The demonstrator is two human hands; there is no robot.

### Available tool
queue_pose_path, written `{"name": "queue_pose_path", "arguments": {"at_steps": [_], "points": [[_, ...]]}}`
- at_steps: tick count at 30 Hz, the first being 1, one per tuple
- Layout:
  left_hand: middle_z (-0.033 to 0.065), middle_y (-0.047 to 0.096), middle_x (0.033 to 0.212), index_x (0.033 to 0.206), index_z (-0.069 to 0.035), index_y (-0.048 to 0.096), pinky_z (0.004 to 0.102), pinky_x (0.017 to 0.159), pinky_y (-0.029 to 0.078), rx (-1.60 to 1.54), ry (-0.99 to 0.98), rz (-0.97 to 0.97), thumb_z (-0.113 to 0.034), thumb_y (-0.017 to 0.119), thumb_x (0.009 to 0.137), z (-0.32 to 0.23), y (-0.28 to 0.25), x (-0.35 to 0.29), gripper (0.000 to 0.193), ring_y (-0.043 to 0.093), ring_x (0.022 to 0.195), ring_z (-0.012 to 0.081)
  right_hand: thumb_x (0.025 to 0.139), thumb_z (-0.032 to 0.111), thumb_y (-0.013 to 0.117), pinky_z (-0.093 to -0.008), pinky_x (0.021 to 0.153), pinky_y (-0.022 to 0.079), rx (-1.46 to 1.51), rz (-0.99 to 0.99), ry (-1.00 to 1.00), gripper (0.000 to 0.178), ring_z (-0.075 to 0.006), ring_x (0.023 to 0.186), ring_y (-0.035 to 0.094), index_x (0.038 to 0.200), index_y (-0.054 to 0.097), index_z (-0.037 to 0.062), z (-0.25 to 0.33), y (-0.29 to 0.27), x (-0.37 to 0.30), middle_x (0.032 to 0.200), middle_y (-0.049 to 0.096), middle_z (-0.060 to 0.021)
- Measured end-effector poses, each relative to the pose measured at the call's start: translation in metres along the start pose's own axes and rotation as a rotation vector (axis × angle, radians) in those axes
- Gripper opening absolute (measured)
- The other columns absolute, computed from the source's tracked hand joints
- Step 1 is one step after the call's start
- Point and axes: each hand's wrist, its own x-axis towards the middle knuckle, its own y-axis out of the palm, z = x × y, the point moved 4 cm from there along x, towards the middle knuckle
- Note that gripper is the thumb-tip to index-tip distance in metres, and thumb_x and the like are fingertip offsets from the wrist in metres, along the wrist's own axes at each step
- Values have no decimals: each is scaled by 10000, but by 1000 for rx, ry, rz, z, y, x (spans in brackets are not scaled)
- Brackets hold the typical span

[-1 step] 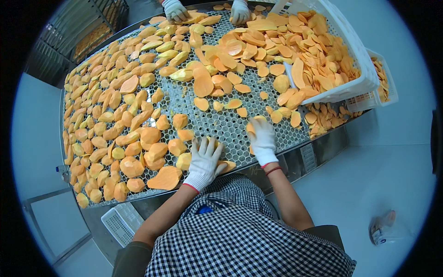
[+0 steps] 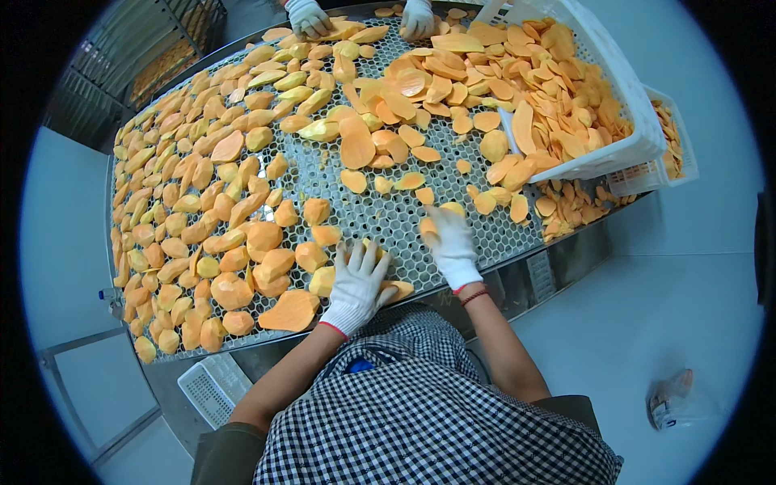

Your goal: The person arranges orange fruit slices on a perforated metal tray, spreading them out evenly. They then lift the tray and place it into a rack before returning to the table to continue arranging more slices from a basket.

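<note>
Peeled orange-yellow slices (image 2: pixel 229 147), seemingly fruit such as mango, lie over a honeycomb mesh tray (image 2: pixel 388 212). My left hand (image 2: pixel 356 283), in a white knit glove, rests at the near edge with its fingers spread over a few slices; one slice (image 2: pixel 398 290) pokes out beside its thumb side. To its right, my right hand (image 2: pixel 453 246), gloved too and blurred by motion, is over the mesh. Its fingers are closed around a slice (image 2: pixel 428 229), and another bit of orange shows at the knuckles.
A white crate (image 2: pixel 638 153) heaped with slices is tipped onto the tray at the right. Behind it is a smaller white basket (image 2: pixel 681 166). Across the table are a co-worker's gloved hands (image 2: pixel 308 19). A white basket (image 2: pixel 212 391) sits below the near edge; racks (image 2: pixel 133 52) stand far left.
My right hand has moved slightly to the left with the slice at its fingertips. My left hand stays put. The co-worker's hand at the right has shifted a little.
</note>
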Motion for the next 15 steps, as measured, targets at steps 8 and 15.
{"name": "queue_pose_path", "arguments": {"at_steps": [8, 15], "points": [[209, 435, 1393, 1374, -68, 498, 652, 1146, 181, -8, 17, -37, -522, 721, 790, 3, -2, -19, 772, 339, 1379, 416, 870, 167, 649, -424, 985, 488, 288, 58, -156, 349, -314, 1101, 615, 1217, 651, 129, 50, 27, 35, 1185, 665, -123], [231, 414, 1406, 1384, -12, 453, 631, 1141, 191, -34, -102, -156, -528, 742, 751, 10, 0, -24, 866, 337, 1368, 425, 869, 141, 647, -476, 1028, 464, 389, -25, -534, 414, -368, 1198, 571, 1277, 610, 79, 92, 33, 25, 1267, 614, -165]]}}
